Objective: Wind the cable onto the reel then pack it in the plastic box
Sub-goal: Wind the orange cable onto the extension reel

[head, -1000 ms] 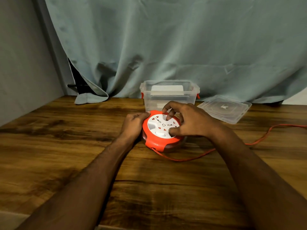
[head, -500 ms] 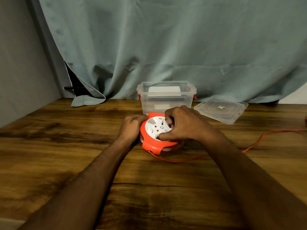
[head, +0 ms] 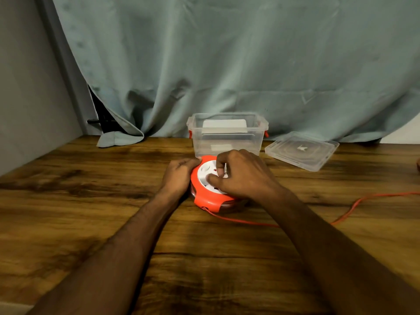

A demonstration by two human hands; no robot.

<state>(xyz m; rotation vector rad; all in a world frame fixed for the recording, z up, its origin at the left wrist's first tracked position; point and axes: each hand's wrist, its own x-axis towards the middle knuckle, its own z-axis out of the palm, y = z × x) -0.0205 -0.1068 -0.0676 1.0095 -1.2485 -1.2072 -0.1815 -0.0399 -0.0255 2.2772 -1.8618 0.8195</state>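
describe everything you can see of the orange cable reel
The cable reel is a round, flat plastic drum with an orange casing and a white top face with sockets. It lies flat on the wooden table, just in front of the clear plastic box. The left hand holds its left rim; the right hand grips the white centre from above. Orange cable leaves its near edge and trails right across the table, still partly unwound.

Wooden table (head: 79, 201) bears reel (head: 205, 200), box (head: 227, 142), lid (head: 302, 151).
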